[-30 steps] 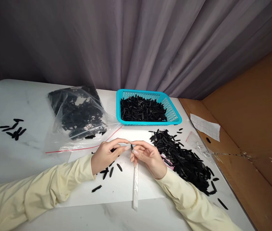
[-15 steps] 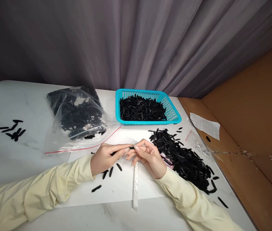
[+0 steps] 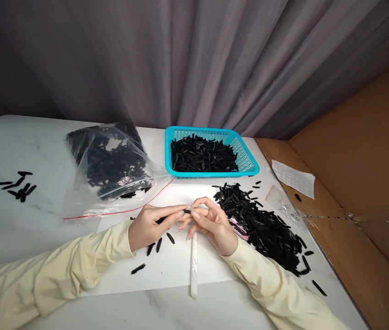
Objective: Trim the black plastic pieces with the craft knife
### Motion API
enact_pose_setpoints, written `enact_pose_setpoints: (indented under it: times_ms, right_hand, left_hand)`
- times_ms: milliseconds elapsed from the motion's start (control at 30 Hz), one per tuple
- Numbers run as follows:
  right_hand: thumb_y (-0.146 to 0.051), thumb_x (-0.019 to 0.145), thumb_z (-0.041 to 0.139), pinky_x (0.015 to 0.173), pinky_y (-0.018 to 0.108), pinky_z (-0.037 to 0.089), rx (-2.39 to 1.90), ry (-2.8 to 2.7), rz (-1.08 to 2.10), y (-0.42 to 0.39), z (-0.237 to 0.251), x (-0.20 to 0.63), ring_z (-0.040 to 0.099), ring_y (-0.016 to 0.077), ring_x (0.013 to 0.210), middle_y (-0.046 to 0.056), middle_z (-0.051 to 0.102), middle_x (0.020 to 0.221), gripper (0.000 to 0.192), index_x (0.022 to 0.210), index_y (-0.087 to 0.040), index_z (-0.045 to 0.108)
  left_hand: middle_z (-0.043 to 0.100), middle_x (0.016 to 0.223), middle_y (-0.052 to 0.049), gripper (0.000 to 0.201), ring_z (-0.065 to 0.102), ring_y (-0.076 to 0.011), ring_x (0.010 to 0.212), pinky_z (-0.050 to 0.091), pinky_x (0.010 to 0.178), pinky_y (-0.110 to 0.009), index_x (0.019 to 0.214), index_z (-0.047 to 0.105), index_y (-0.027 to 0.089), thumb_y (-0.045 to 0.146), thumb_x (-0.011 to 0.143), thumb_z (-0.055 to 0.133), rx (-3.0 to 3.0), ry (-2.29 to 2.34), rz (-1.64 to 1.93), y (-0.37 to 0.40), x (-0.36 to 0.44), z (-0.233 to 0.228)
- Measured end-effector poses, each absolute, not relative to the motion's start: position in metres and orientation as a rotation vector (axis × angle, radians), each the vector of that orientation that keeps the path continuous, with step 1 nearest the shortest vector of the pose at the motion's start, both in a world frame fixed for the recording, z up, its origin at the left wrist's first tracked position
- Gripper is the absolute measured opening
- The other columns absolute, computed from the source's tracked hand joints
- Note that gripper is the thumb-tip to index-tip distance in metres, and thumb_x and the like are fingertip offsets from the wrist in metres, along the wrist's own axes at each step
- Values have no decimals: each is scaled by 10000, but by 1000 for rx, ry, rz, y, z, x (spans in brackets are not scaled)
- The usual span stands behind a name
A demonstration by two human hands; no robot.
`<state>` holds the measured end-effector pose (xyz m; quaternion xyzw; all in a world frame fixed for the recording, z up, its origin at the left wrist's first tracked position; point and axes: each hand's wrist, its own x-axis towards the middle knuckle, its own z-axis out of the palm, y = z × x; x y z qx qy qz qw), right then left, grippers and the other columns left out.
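Between the fingertips of both hands is a small, slim black strip point(image 3: 187, 211), mostly covered by the fingers. My left hand point(image 3: 149, 228) pinches its left end, thumb against straight fingers. The thumb and index finger of my right hand point(image 3: 217, 225) close on the other end, while its lower fingers curl loosely below. Both hands hover over a white sheet point(image 3: 118, 277), where several loose black pieces point(image 3: 159, 245) lie near my left wrist. Close to my right hand is a large heap of similar black strips point(image 3: 261, 227), partly over something pink point(image 3: 239, 230). What the strips are I cannot tell.
A blue basket point(image 3: 211, 174) holding many black strips stands at the back. Left of it lies a clear zip bag point(image 3: 112, 169) of black pieces. A narrow white packet point(image 3: 194, 270) rests below my hands. Cardboard point(image 3: 359, 174) with a paper slip point(image 3: 293, 178) borders the right.
My hands stay nearly in place, still holding the strip. The fingertips have shifted very slightly, and a little more of the strip shows between them.
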<state>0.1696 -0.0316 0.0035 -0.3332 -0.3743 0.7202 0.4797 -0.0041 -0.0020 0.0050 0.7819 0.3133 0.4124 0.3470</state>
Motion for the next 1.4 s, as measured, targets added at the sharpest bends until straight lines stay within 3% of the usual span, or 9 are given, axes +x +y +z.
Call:
enact_pose_setpoints:
  times_ms: [267, 467, 700, 900, 1067, 1167, 1267, 1333, 1400]
  right_hand:
    - [-316, 790, 612, 489, 267, 526, -810, -895, 1780, -31, 2, 170, 640, 162, 641, 7, 635, 665, 189, 834, -195, 474]
    - [-297, 773, 638, 458, 223, 505, -797, -873, 1788, -29, -1, 170, 617, 130, 595, 14, 650, 683, 191, 819, -184, 490]
    - [-284, 758, 655, 451, 209, 502, -780, -854, 1794, -28, 2, 171, 607, 118, 573, 11, 655, 674, 194, 821, -177, 506]
    - [-279, 747, 662, 440, 226, 503, -822, -924, 1695, -31, -1, 168, 589, 110, 516, 18, 667, 682, 207, 823, -170, 504]
    - [-276, 726, 675, 459, 254, 519, -1024, -1106, 1280, -14, 18, 182, 598, 132, 549, 13, 647, 675, 220, 828, -176, 508]
    - [-282, 764, 631, 506, 278, 531, -1155, -1335, 841, 14, 41, 198, 617, 155, 640, 32, 646, 780, 190, 879, -194, 509]
    - [-258, 766, 627, 680, 358, 527, -1295, -1713, 355, 33, 59, 203, 604, 218, 866, 89, 632, 985, 240, 974, -193, 526]
    - [-238, 777, 616, 759, 390, 492, -1271, -1920, 140, 29, 62, 194, 572, 238, 919, 105, 624, 993, 212, 967, -178, 543]
    - [-216, 832, 548, 776, 367, 473, -1157, -2122, 151, 14, 57, 179, 566, 216, 876, 90, 631, 902, 97, 918, -170, 547]
  left_hand:
    - [718, 661, -16, 259, 565, -87, 427, 472, 413, -174, 1010, 678, 120, 104, 812, 512, 2022, 765, 1058, -3, -5, 8]
    - [698, 611, -3, 256, 429, -57, 328, 395, 336, -180, 1008, 680, 117, 114, 806, 523, 2031, 767, 1070, -3, -4, 5]
    - [694, 616, -12, 256, 559, -96, 448, 484, 464, -186, 1015, 677, 109, 128, 809, 525, 1997, 768, 1056, -3, -4, 4]
    - [483, 412, 51, 278, 363, -64, 366, 364, 386, -189, 1027, 668, 90, 174, 813, 512, 1875, 816, 947, -2, -5, 4]
    - [317, 445, 97, 434, 225, -38, 361, 221, 351, -174, 1198, 541, 103, 343, 842, 476, 1379, 889, 684, 3, -5, 8]
    - [322, 442, 102, 489, 211, -33, 331, 190, 328, -170, 1193, 524, 97, 413, 822, 483, 1201, 860, 688, 7, -4, 12]
    - [340, 429, 98, 472, 224, -35, 307, 192, 310, -164, 1154, 531, 93, 422, 822, 469, 1111, 843, 726, 9, -2, 13]
    - [343, 419, 96, 459, 223, -38, 301, 185, 302, -161, 1137, 530, 93, 422, 827, 454, 1074, 841, 736, 10, -2, 12]
    - [347, 424, 91, 464, 232, -43, 302, 176, 297, -163, 1139, 525, 102, 436, 826, 450, 1051, 826, 736, 11, -2, 10]
